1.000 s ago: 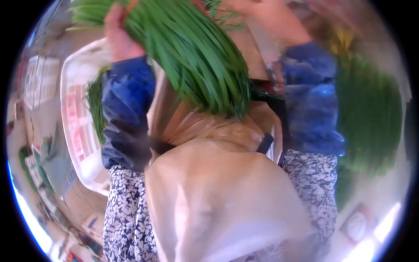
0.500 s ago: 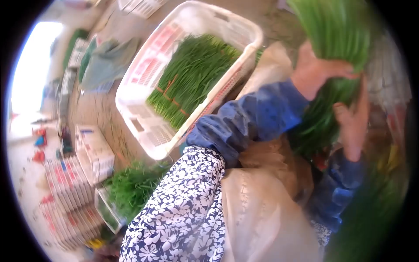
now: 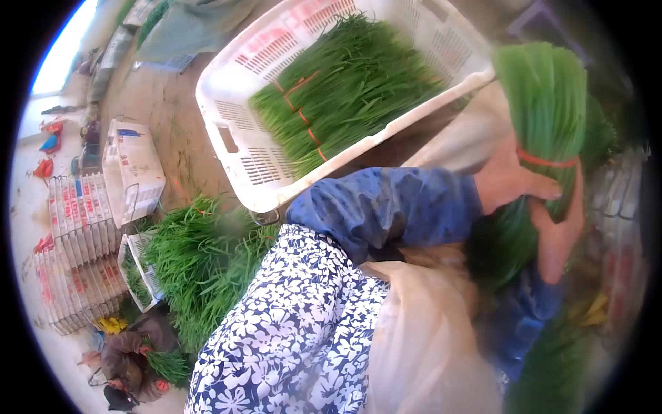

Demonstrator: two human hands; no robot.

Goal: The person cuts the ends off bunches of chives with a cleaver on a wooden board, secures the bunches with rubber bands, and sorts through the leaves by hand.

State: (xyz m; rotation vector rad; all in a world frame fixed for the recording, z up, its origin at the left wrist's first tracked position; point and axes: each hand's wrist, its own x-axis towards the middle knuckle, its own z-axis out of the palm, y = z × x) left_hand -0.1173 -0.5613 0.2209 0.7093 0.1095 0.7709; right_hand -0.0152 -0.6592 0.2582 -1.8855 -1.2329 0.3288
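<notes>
- Stacked white crates [image 3: 86,221], left side
- 1 white box [image 3: 133,172] just beside them
- Grey-green cloth [image 3: 196,29], upper left
- 1 person [image 3: 131,355] in brown, lower left

Long green bundle [image 3: 541,103] (orange-banded, leaves straight) runs vertically in view, held by left hand [image 3: 507,181] and right hand [image 3: 557,238].

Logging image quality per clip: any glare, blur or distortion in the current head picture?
Head view, upper left: blown-out glare; head view, margins: black fisheye vignetting; head view, lower right: blurred right sleeve and greens, while the floral sleeve looks crisper.
</notes>
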